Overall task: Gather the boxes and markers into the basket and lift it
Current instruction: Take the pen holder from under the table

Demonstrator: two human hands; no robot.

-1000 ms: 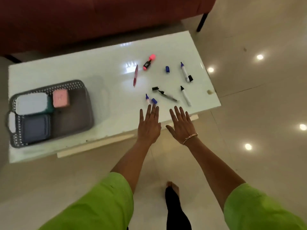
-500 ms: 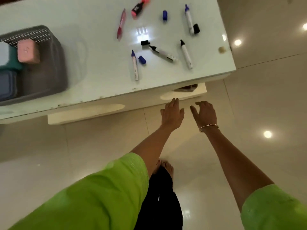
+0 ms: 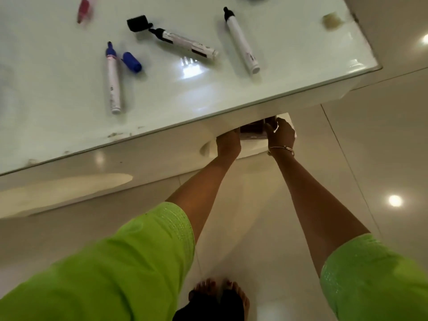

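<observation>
Reaches with both arms below the near edge of the white table (image 3: 208, 98) to a lower shelf (image 3: 253, 147). Flanks a dark box (image 3: 252, 129) there, one hand on each side. Curls the right hand (image 3: 281, 134) round the box's right end, thumb and fingers bent against it. Sets the left hand (image 3: 228, 143) at the box's left side, fingers hidden under the tabletop edge; cannot tell whether gripping or only touching. On the tabletop above, well apart from the hands: a blue marker (image 3: 113, 77), uncapped, with its blue cap (image 3: 132, 62) just beside the tip; a black marker (image 3: 183, 44) with a black cap (image 3: 137, 23) just beside its tip; a second black marker (image 3: 240, 40) to the right; a red pen (image 3: 83, 8) cut off by the top edge.
</observation>
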